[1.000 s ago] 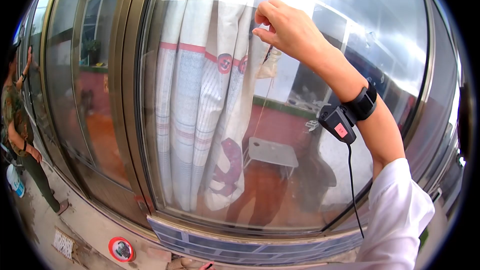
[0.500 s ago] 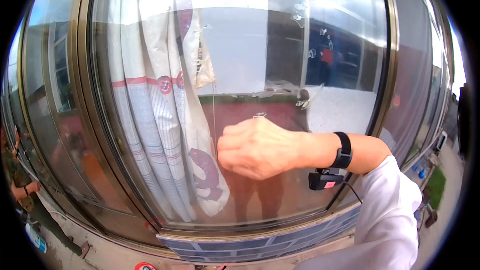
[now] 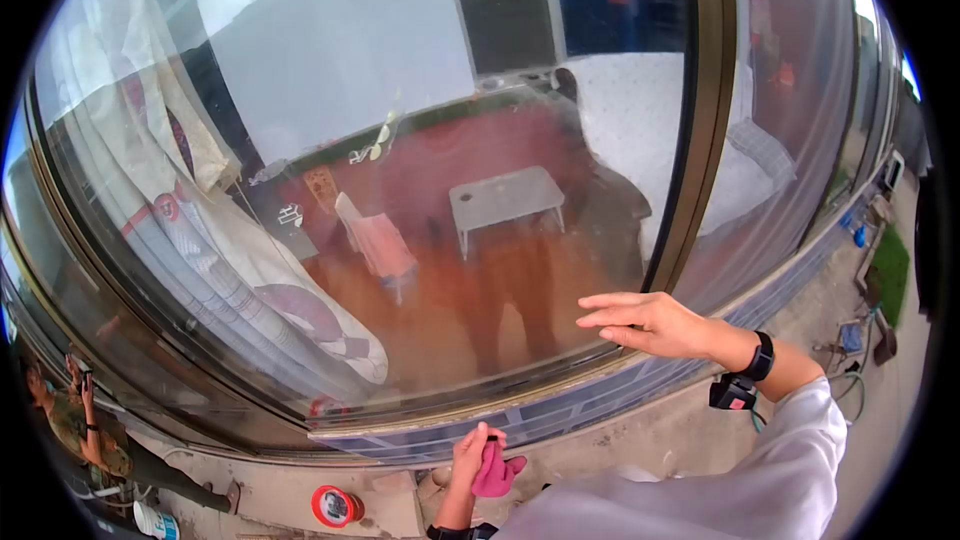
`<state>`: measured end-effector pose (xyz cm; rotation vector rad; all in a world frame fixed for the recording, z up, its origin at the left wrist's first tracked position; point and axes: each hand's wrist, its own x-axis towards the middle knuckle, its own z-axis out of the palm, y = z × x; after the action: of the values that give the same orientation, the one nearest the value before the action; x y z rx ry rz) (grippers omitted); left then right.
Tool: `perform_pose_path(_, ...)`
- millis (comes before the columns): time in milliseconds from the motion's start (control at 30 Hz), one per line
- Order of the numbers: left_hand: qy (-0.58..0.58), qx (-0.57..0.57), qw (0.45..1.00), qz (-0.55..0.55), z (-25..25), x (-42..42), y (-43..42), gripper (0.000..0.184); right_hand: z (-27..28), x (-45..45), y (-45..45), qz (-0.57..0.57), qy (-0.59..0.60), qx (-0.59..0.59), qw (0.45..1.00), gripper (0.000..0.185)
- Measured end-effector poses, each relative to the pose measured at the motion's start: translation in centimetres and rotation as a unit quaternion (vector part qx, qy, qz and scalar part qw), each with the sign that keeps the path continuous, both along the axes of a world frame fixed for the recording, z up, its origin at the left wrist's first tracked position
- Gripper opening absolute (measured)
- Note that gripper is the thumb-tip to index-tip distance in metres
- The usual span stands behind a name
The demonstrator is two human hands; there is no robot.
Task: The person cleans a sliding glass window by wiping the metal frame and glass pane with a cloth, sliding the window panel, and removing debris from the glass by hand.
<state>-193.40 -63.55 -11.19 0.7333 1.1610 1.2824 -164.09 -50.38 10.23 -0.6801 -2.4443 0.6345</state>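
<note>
Pink cloth (image 3: 492,478) (bunched), long axis downward

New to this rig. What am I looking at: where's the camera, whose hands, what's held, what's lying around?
No robot here: these are a person's own bare hands. The camera is worn on the head, looking forward and down through a curved, wide-looking view.

The left hand grips a pink cloth. The right hand is open and empty, in front of the window; I can't tell whether it touches. A black device is strapped to the right wrist.

Behind the glass are a curtain and a small table. A red bucket stands on the ground outside. At far left is another person.
</note>
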Motion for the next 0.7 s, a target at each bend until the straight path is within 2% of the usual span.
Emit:
perform_pose_path(33,0.060,-0.007,0.997,-0.043,0.9,1.6,1.2,0.036,-0.3,2.2,-0.3,-0.023,0.031,-0.145,0.989,0.030)
perform_pose_path(100,0.059,0.071,0.992,-0.082,1.9,6.0,4.1,0.030,-4.1,6.5,0.2,-0.038,0.145,-0.214,0.965,0.035)
perform_pose_path(167,0.076,0.044,0.988,-0.130,3.8,10.8,6.6,0.022,-6.9,10.4,-0.4,-0.050,0.289,-0.366,0.883,0.044)
perform_pose_path(233,0.049,0.058,0.981,-0.178,6.2,16.0,8.3,0.032,-10.4,12.9,-1.1,-0.036,0.446,-0.448,0.774,0.055)
perform_pose_path(267,0.067,0.095,0.973,-0.199,6.2,18.7,9.3,0.030,-12.0,14.3,-1.7,-0.026,0.493,-0.471,0.731,0.061)
perform_pose_path(300,0.077,0.099,0.968,-0.215,7.1,21.4,9.7,0.026,-13.1,15.4,-2.5,-0.047,0.503,-0.478,0.718,0.061)
perform_pose_path(367,0.057,0.089,0.965,-0.239,8.1,26.3,10.4,0.020,-14.6,17.7,-3.7,-0.019,0.598,-0.496,0.629,0.065)
perform_pose_path(433,0.060,0.080,0.964,-0.245,8.2,30.5,10.9,0.017,-15.2,19.5,-4.9,-0.048,0.619,-0.498,0.605,0.068)
perform_pose_path(500,0.079,0.088,0.958,-0.260,8.6,34.4,11.0,0.015,-15.7,21.5,-5.5,-0.053,0.638,-0.467,0.609,0.070)
perform_pose_path(567,0.080,0.067,0.956,-0.273,8.4,37.1,11.3,0.016,-15.9,23.1,-6.0,-0.084,0.634,-0.455,0.620,0.072)
perform_pose_path(633,0.082,0.050,0.953,-0.288,8.4,38.9,11.8,0.016,-16.5,24.1,-6.4,-0.119,0.612,-0.408,0.667,0.069)
perform_pose_path(700,0.081,0.037,0.949,-0.303,8.0,40.3,12.4,0.017,-16.6,24.9,-6.8,-0.156,0.613,-0.399,0.664,0.068)
